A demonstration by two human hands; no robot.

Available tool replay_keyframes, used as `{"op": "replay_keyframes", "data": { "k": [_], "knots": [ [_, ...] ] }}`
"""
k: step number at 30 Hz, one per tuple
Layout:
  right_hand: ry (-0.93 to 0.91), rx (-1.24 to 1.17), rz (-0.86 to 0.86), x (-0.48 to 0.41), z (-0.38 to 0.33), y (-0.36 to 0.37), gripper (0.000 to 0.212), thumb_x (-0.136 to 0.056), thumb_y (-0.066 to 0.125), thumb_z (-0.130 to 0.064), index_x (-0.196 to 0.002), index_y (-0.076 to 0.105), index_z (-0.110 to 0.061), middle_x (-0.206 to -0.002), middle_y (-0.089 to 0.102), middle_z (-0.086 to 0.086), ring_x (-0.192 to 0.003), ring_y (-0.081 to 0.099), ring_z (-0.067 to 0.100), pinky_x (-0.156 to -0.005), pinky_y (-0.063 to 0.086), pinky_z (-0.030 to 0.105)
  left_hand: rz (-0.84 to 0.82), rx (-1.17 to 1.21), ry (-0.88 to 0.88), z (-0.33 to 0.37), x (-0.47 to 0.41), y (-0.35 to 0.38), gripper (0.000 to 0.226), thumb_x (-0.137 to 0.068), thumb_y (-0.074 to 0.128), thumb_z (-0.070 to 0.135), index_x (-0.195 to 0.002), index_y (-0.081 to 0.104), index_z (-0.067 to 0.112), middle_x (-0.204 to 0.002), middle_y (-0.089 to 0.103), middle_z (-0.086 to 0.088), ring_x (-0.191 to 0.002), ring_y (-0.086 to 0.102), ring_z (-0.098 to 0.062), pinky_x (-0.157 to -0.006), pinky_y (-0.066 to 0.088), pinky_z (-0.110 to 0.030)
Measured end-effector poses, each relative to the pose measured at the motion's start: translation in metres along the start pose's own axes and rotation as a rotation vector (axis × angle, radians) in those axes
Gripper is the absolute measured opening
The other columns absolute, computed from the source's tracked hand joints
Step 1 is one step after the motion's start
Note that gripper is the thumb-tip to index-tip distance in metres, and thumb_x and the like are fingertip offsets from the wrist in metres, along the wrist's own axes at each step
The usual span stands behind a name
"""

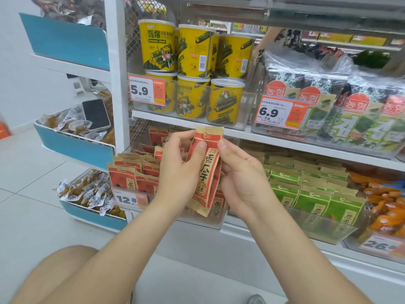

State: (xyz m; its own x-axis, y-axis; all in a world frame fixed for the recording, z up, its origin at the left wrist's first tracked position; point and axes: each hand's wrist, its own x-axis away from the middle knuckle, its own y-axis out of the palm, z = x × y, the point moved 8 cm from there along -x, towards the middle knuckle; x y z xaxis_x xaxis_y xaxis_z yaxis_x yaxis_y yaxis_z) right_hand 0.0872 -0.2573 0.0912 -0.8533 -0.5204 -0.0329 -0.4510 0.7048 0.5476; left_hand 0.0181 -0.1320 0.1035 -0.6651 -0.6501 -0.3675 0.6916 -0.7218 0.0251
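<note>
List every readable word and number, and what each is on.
"香瓜子": hand-held red-and-tan paper packet.
"嗨爆": yellow cardboard canister.
"5.9": orange-and-white price tag at the canisters.
"6.9", "7.5": wider price tag at the green seaweed packs.
"12.8": lower price tag below shelved red packets.
"26": cut-off price tag, lower right.
All smaller print: too blurred.

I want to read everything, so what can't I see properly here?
Head view: red packet, back side faces away.
Head view: right hand, fingers behind the packet.
Head view: 12.8 price tag, right end behind the left hand.
Head view: bottom-right price tag, blurred after 26.
</note>
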Motion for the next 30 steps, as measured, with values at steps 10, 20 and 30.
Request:
{"op": "replay_keyframes", "data": {
  "k": [10,20,30],
  "knots": [
    [0.0,0.042,-0.042,0.0,-0.002,0.002,0.029,-0.088,0.08,-0.03,-0.112,0.083,-0.014,-0.115,0.078,0.02,-0.103,0.071,0.029,-0.102,0.05,0.047,-0.124,0.235,-0.042,0.013,0.009,0.017,0.019,-0.105,0.068,0.021,-0.123,0.071,0.017,-0.111,0.078,0.002,-0.104,0.076,-0.01,-0.081,0.059,-0.022],
    [-0.178,0.238,0.044,0.002,-0.011,-0.005,0.032,-0.093,0.077,-0.036,-0.108,0.082,-0.008,-0.101,0.081,0.016,-0.09,0.074,0.025,-0.087,0.06,0.047,-0.174,0.286,-0.109,0.005,0.011,0.021,0.018,-0.109,0.062,0.025,-0.108,0.074,0.012,-0.094,0.078,0.001,-0.09,0.073,-0.012,-0.077,0.057,-0.026],
    [-0.234,0.336,0.072,0.004,-0.016,-0.004,0.032,-0.088,0.082,-0.028,-0.107,0.079,-0.003,-0.097,0.082,0.017,-0.088,0.076,0.026,-0.084,0.063,0.043,-0.168,0.304,-0.199,-0.003,0.011,0.02,0.023,-0.112,0.054,0.027,-0.097,0.07,0.019,-0.09,0.072,-0.003,-0.083,0.066,-0.014,-0.075,0.051,-0.032]
  ]
}}
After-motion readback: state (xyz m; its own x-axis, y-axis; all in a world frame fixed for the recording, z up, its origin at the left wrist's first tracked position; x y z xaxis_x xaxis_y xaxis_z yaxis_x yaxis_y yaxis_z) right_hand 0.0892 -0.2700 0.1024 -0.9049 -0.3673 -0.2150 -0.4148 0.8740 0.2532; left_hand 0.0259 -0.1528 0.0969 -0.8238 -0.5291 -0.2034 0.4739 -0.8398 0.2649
